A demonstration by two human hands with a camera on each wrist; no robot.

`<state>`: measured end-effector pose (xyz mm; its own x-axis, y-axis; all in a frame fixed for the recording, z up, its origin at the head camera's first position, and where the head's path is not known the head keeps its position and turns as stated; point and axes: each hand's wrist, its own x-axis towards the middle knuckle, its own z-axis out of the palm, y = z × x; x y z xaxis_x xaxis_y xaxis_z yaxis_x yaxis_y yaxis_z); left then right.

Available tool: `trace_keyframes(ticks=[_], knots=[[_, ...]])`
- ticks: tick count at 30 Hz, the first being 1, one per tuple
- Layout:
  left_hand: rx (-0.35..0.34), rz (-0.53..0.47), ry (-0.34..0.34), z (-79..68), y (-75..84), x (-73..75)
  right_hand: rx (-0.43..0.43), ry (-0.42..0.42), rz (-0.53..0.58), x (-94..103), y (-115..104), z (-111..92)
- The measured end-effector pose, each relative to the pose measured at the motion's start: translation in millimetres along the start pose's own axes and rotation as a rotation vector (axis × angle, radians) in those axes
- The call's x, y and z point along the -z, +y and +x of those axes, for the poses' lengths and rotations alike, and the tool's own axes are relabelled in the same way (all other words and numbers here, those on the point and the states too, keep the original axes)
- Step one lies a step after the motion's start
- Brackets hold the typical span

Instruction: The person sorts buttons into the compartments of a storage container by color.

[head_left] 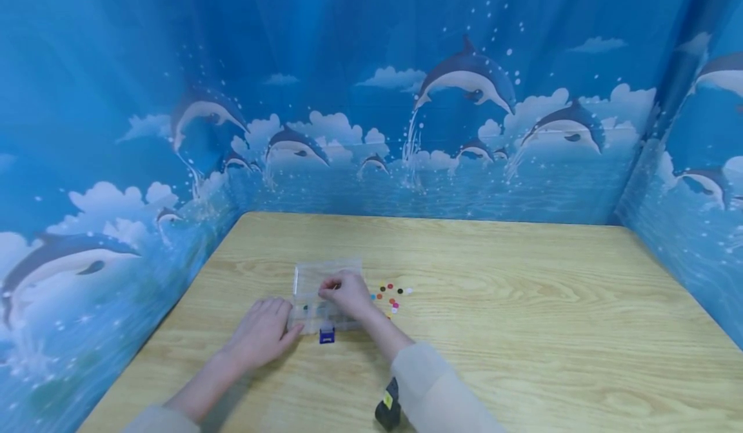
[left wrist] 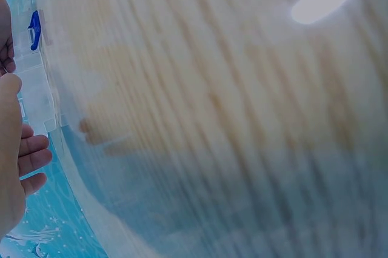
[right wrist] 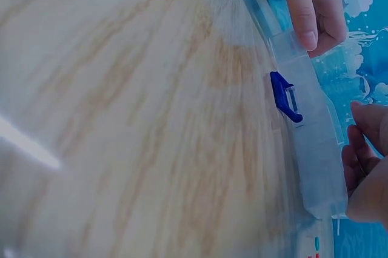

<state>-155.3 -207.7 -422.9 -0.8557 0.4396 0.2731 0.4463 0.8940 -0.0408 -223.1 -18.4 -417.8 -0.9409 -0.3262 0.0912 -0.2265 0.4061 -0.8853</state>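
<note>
A clear plastic compartment box (head_left: 310, 323) lies on the table with its transparent lid (head_left: 307, 278) raised at the back. Its blue latch (head_left: 327, 336) juts out at the front. My left hand (head_left: 264, 330) rests against the left end, thumb by the front corner and fingers fairly straight along the side. Over the box, my right hand (head_left: 348, 294) has its fingers bent and the thumb near the index finger; whether something small is between them is hidden. A small dark green piece (head_left: 306, 307) sits inside a left compartment. Several small coloured discs (head_left: 391, 301) lie just right of the box.
A black object with a yellow label (head_left: 389, 407) lies by my right sleeve at the table's near side. The wood-grain table (head_left: 522, 304) extends to the right. Blue dolphin-print curtains (head_left: 371, 97) hang behind and along both sides.
</note>
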Motion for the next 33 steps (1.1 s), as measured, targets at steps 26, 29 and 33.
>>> trace_keyframes(ticks=[26, 29, 33], knots=[[0.012, -0.037, -0.022, -2.1, -0.7, -1.1, -0.032, 0.049, 0.134, 42.8, 24, 8], [0.007, -0.028, -0.017, -1.8, -0.6, -0.4, -0.046, 0.064, 0.133, 49.9, 31, 9], [0.002, -0.019, -0.014, -1.4, -0.7, 0.3, -0.039, 0.084, 0.108, 59.6, 39, 8]])
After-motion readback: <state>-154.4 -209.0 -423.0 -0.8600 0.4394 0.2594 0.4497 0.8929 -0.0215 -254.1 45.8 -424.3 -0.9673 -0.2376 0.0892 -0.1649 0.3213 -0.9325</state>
